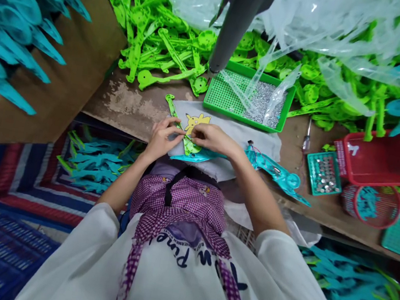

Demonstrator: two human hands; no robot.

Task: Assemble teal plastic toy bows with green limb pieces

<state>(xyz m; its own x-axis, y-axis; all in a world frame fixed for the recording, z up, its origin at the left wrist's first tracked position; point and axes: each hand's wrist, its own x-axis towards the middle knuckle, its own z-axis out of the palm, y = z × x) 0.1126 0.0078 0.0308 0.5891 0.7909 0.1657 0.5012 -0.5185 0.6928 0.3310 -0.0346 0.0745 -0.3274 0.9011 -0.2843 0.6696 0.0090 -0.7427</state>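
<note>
A long lime-green plastic shell [190,147] lies slanted on the grey cloth, its inner side up. My left hand [164,137] is closed on its middle, thumb and forefinger pinching near the centre. From the other side my right hand [211,136] reaches over the shell, fingertips pinched together close to the left thumb; whatever small thing they hold is hidden. Beneath the green shell and nearer my body, a turquoise shell [199,158] pokes out. Right of my right forearm lies another turquoise shell [275,171] with metal parts and thin wires in it.
A green basket [220,96] of small screws stands beyond my hands, under a dark hanging tool [236,23]. Green shells [172,54] pile up behind. On the right are a screwdriver [307,135], a tray of round metal pieces [324,172] and a red bin [385,158]. A cardboard box [59,61] stands left.
</note>
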